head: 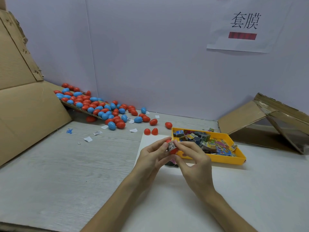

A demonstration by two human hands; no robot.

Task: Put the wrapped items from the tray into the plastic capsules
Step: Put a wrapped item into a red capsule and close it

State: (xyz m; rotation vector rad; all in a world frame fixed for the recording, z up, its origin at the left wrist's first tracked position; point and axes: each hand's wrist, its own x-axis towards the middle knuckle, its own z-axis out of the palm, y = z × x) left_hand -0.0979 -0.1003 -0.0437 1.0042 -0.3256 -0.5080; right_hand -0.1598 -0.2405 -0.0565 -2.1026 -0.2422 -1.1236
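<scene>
— Two hands meet above the desk (83, 164). The left hand (153, 155) and the right hand (194, 159) both pinch one red capsule (173, 150) between their fingertips, each grip closed on it.

— Where are the wrapped items (210, 144)?

— Most lie heaped in the yellow tray (225, 160), just beyond and to the right of the right hand, which is the nearer one. A printed strip (170, 147) crosses the capsule. I cannot tell whether it is a wrapped item going in.

— How does the capsule lie?

— Its long axis is tilted, top end away from the person and lower end toward the right thumb. Spare red and blue capsules (100, 106) lie well apart, far left.
</scene>
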